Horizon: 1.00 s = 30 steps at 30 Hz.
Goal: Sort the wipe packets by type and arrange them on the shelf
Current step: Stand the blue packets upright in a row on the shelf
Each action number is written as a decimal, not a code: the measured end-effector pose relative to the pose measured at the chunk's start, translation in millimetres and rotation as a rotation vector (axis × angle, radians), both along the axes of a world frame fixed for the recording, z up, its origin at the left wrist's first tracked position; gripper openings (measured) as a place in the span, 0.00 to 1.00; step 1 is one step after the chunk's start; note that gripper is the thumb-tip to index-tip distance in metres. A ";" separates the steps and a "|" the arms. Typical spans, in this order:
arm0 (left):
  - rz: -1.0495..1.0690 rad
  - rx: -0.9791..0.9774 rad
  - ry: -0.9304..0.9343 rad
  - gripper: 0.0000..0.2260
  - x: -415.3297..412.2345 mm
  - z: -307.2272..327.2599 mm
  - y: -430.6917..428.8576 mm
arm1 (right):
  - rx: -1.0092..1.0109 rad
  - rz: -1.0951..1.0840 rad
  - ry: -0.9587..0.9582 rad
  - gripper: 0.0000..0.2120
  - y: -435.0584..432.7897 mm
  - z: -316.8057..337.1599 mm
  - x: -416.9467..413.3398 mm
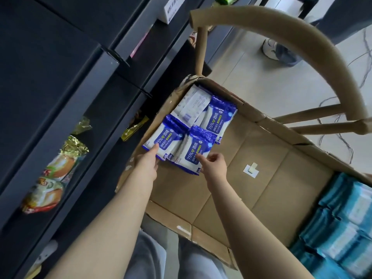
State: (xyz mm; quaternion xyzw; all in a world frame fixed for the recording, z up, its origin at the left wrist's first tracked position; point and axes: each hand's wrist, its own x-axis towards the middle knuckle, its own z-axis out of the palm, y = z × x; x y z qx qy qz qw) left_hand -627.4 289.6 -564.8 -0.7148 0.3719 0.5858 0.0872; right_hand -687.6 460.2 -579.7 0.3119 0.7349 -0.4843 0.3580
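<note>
Several blue-and-white alcohol wipe packets [193,127] lie stacked at the far left end of an open cardboard box [251,158]. Teal wipe packets [340,224] fill the box's near right end. My left hand [148,163] touches the near edge of the left front packet [166,140], fingers around its side. My right hand [214,165] pinches the near edge of the right front packet [196,153] with thumb and forefinger. Both packets still rest in the box.
A dark metal shelf unit [60,87] stands on the left, holding snack bags [52,174] and a white box [173,9]. The cardboard box sits on a wooden chair [302,41]. Cables and a shoe lie on the floor beyond.
</note>
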 end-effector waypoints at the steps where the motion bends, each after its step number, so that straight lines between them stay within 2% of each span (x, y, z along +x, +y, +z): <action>1: -0.004 -0.007 0.009 0.20 -0.4 0.0 -0.4 | -0.006 0.007 -0.002 0.14 -0.3 0.5 -0.4; 6: -0.020 -0.053 0.105 0.14 9.2 4.0 -2.3 | -0.076 0.057 0.061 0.08 4.8 10.7 0.9; 11: -0.049 -0.158 0.128 0.12 45.1 22.8 -2.2 | -0.251 -0.063 0.080 0.03 19.1 33.9 7.3; 12: -0.058 -0.175 0.130 0.12 53.8 28.7 -1.6 | -0.301 -0.095 0.080 0.03 20.7 40.5 8.5; 14: -0.053 -0.181 0.164 0.13 72.3 45.0 0.0 | -0.401 -0.135 0.081 0.09 21.3 56.1 12.1; 17: 0.047 -0.153 0.267 0.10 103.3 78.8 3.5 | -0.580 -0.159 0.066 0.19 16.3 89.3 26.7; 19: 0.089 -0.156 0.336 0.06 126.2 107.9 5.2 | -0.663 -0.175 0.048 0.20 7.0 116.3 43.4; 22: 0.139 -0.184 0.429 0.04 169.0 154.9 4.2 | -0.717 -0.118 0.057 0.25 -11.5 164.7 79.0; 26: 0.184 -0.265 0.521 0.06 246.3 220.9 -0.3 | -0.719 -0.107 0.093 0.22 -33.3 231.3 146.4; 30: 0.197 -0.409 0.573 0.06 333.1 289.0 -9.6 | -0.742 -0.028 0.096 0.13 -44.6 301.2 220.2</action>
